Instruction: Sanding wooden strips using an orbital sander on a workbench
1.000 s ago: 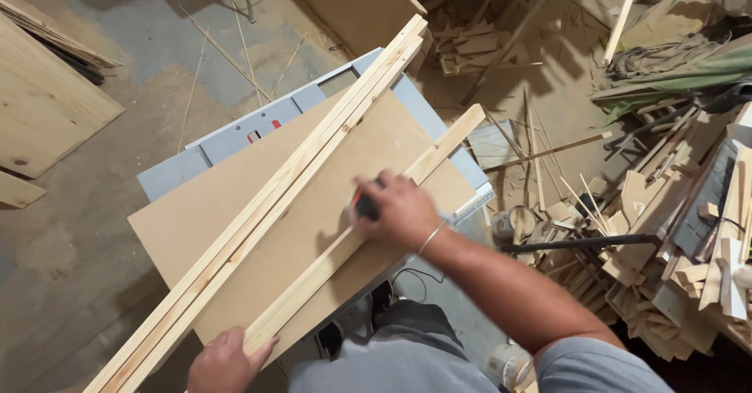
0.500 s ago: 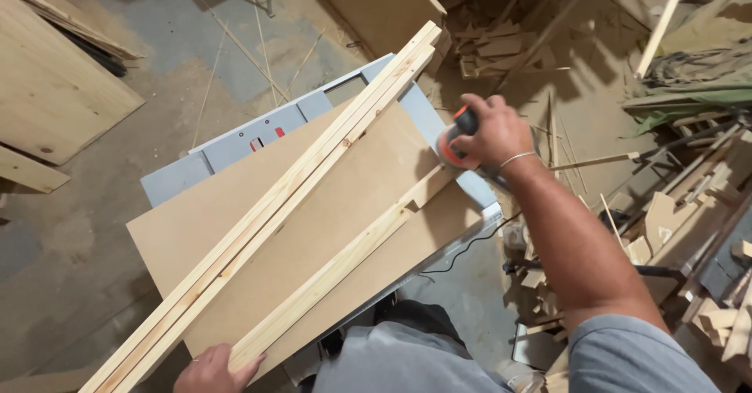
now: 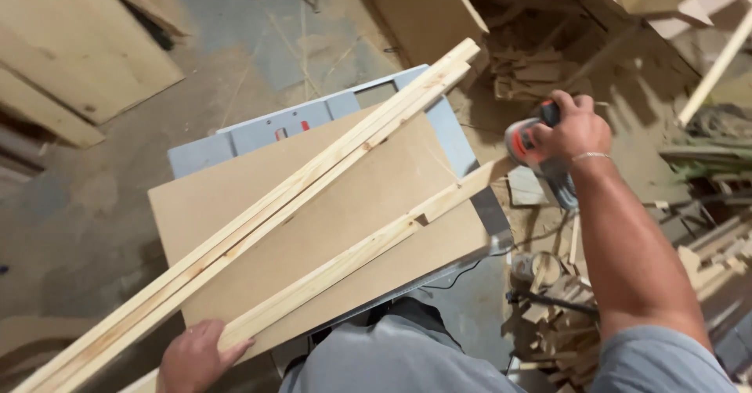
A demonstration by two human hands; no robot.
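Head view. Right hand point(image 3: 578, 127) closed in a full grip around a power tool point(image 3: 539, 155) with an orange and black body and a grey lower part; the tool hangs off the far right corner of the brown board point(image 3: 313, 228), just past the far end of the short wooden strip point(image 3: 345, 264). Tool's working end is hidden by the hand.

Left hand point(image 3: 194, 355) at the near edge of the brown board, fingers curled over the near end of the short strip, pinning it down. Thumb side not visible.

Short strip: pale raw softwood, square-edged, lying diagonally across the board, with a small notch showing about midway. Left of it, a bundle of long strips point(image 3: 258, 221), same pale wood, also diagonal, overhanging the board at both ends.

Board: flat, matte brown fibreboard. It rests on a grey-blue metal tabletop point(image 3: 258, 131) with rectangular cut-outs.

Right of the board, a heap of wood offcuts point(image 3: 564, 322) on a dusty floor. Far left of the board, plywood sheets point(image 3: 78, 41) lean.
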